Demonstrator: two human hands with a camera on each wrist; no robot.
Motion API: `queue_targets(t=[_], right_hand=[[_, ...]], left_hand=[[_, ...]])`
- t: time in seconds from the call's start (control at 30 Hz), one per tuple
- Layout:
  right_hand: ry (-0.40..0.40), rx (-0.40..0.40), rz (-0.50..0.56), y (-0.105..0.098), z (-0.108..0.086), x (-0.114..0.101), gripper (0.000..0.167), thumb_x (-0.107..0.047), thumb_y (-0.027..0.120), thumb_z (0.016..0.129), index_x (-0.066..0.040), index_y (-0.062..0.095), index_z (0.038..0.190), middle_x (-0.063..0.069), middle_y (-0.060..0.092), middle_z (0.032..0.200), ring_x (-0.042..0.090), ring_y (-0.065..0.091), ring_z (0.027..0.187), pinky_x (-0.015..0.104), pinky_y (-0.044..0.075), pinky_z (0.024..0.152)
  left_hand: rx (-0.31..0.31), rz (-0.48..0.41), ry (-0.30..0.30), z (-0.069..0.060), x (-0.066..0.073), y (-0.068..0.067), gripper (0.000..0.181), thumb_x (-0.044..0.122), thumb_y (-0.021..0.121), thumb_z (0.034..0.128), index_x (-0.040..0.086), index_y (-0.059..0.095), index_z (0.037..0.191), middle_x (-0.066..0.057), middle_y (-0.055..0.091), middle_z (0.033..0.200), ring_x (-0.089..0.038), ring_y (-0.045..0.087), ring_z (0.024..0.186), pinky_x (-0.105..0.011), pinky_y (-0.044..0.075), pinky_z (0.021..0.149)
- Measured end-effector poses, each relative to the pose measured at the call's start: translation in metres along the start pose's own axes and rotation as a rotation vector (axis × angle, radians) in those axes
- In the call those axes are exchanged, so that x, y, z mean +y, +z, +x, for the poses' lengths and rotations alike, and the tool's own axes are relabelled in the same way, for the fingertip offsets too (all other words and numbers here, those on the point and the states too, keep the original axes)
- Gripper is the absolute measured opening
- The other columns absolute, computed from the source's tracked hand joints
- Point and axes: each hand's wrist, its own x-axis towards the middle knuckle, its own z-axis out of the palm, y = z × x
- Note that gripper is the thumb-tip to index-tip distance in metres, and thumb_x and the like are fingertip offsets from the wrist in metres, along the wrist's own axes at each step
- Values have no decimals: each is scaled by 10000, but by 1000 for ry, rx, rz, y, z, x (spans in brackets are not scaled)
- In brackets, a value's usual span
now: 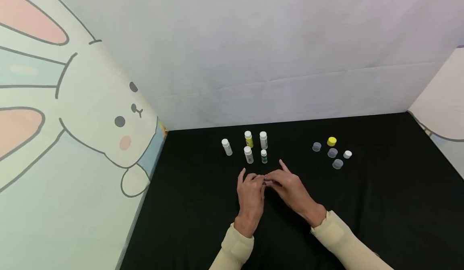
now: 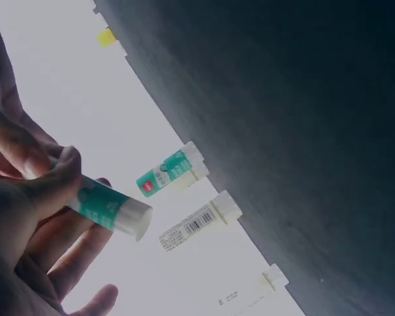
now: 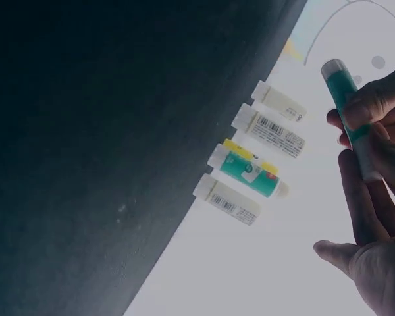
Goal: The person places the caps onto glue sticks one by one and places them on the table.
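Both hands meet over the black table at one green-and-white glue stick [image 3: 342, 89]. My left hand [image 1: 251, 195] grips its green body between thumb and fingers. A pale, translucent end [image 2: 135, 218] sticks out past that hand in the left wrist view. At the opposite, white end, my right hand [image 1: 291, 189] pinches the stick with thumb and fingertips. Just beyond the hands stand several glue sticks: a green one [image 1: 264, 157], a yellow one [image 1: 249, 140] and white-looking ones such as the left one [image 1: 226, 147]. Fingers hide most of the held stick in the head view.
To the right on the black cloth [image 1: 391, 189] lie several small caps: a yellow cap [image 1: 331, 141], a white cap [image 1: 347, 154] and clear ones, one of them a near clear cap [image 1: 337, 164]. A pale wall [image 1: 290, 60] rises behind the table; a rabbit-printed panel [image 1: 90, 141] borders it at left.
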Motion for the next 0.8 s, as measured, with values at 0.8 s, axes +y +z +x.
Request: queue_targets(t=[0.8], right_hand=[[-205,-70,-151,-5,4,9,456,112,899,707,-17,791,1130,114,763,1166,287,732,1091,625,540,1003]], left_hand=[[-29,147,-38,0,-6,-8,210,197,905,857,186,817,1048,24,775,1045,-207,700,1034,-533,491,1111]])
